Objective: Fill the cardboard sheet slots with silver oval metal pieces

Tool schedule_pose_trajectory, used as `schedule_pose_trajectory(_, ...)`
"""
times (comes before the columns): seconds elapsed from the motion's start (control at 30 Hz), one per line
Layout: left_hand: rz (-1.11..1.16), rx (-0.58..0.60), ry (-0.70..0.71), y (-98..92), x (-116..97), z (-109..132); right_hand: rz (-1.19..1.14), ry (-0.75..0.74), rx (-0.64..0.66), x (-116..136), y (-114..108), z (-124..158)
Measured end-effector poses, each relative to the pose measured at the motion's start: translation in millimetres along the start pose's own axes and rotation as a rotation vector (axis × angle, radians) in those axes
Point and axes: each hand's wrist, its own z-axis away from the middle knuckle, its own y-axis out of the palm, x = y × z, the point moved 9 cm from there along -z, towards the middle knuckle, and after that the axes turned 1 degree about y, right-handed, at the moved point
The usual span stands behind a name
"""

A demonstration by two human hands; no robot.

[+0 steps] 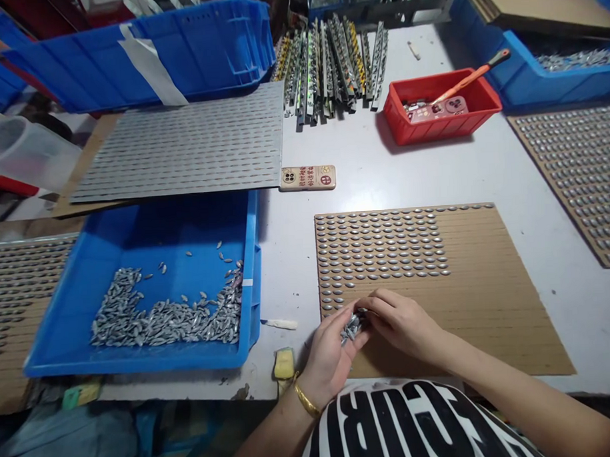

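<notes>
My left hand (334,351) is cupped, palm up, around a small heap of silver, pointed-oval metal pieces (352,327). Over that heap bends my right hand (403,318), its thumb and fingertips drawn together at a piece by the edge of the palm. Both hands are above the lower left part of a brown cardboard sheet (487,295). Rows of the same silver ovals lie on its upper left, and a single row runs along the top edge. My hands hide some of the lower left rows.
Left of me stands a blue bin (254,277) with loose silver ovals. A grey slotted plate (192,142) overhangs its back. Farther off are patterned strips (329,67), a phone-like case (308,178) and a red box (431,127). Another filled sheet (578,172) lies right.
</notes>
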Motion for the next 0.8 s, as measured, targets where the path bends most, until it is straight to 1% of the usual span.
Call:
schedule_pose_trajectory(0.13,0.004,0.015,0.002,1.4,1.1,-1.0,0.155,-0.062,-0.005,6.2,-2.2,0.6)
schedule_pose_trajectory(0.23,0.013,0.025,-0.002,0.5,3.2,-1.8,0.232,-0.062,0.040,6.2,1.0,1.6)
schedule_pose_trajectory(0.33,0.009,0.008,-0.009,-2.0,4.5,-1.6,0.156,0.001,0.089,-0.3,1.2,2.4)
schedule_pose_trajectory(0.43,0.026,-0.010,0.000,-3.3,1.6,-0.4,-0.039,0.080,0.075,-8.6,-8.2,1.2)
schedule_pose_trajectory(0.53,0.043,-0.021,0.003,-3.6,-2.8,0.5,-0.223,0.149,0.005,-20.1,-18.9,-2.2)
schedule_pose_trajectory(0.6,0.037,-0.033,0.020,-4.6,-6.9,0.5,-0.255,0.160,-0.085,-28.2,-23.2,-5.0)
schedule_pose_trajectory(0.7,0.025,-0.057,0.048,-6.9,-12.0,0.2,-0.176,0.075,-0.220,-32.5,-20.1,-8.9)
schedule_pose_trajectory(0.8,0.032,-0.061,0.039,-7.0,-11.5,0.5,-0.042,-0.005,-0.287,-32.5,-7.7,-11.4)
